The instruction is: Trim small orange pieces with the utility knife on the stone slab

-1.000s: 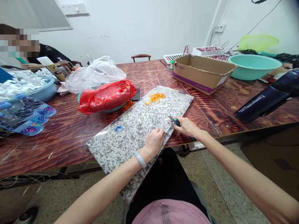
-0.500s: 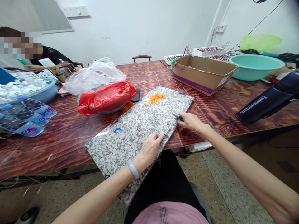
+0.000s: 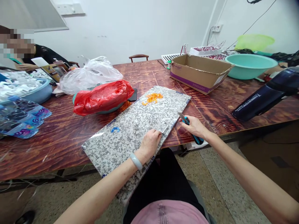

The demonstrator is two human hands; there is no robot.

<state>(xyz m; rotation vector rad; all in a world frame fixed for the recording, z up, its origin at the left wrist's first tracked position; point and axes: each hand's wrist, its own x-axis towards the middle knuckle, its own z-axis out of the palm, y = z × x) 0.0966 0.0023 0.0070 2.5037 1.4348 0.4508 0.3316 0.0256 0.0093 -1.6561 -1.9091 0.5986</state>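
Observation:
My right hand (image 3: 194, 127) is closed around a utility knife (image 3: 186, 120) with a black and blue handle, its blade pointing up and left over the right edge of the speckled grey stone slab (image 3: 130, 146). My left hand (image 3: 150, 142) rests on the slab near its front edge. Its fingers pinch a thin, pale, shiny strip (image 3: 165, 129), too small to name. Small orange pieces (image 3: 153, 98) lie in a loose heap at the far part of the slab. Toward its left edge is a little group of blue pieces (image 3: 115, 129).
Behind the slab sit a red plastic bag (image 3: 102, 96) over a bowl and a white plastic bag (image 3: 93, 73). A cardboard box (image 3: 198, 74), teal basin (image 3: 251, 67) and dark flask (image 3: 263, 96) occupy the right. Water bottles (image 3: 25, 119) lie left; another person sits beyond.
The right hand has turned the utility knife, so more of its handle now shows below the palm. My left hand stays on the slab with the thin strip. The view has shifted slightly.

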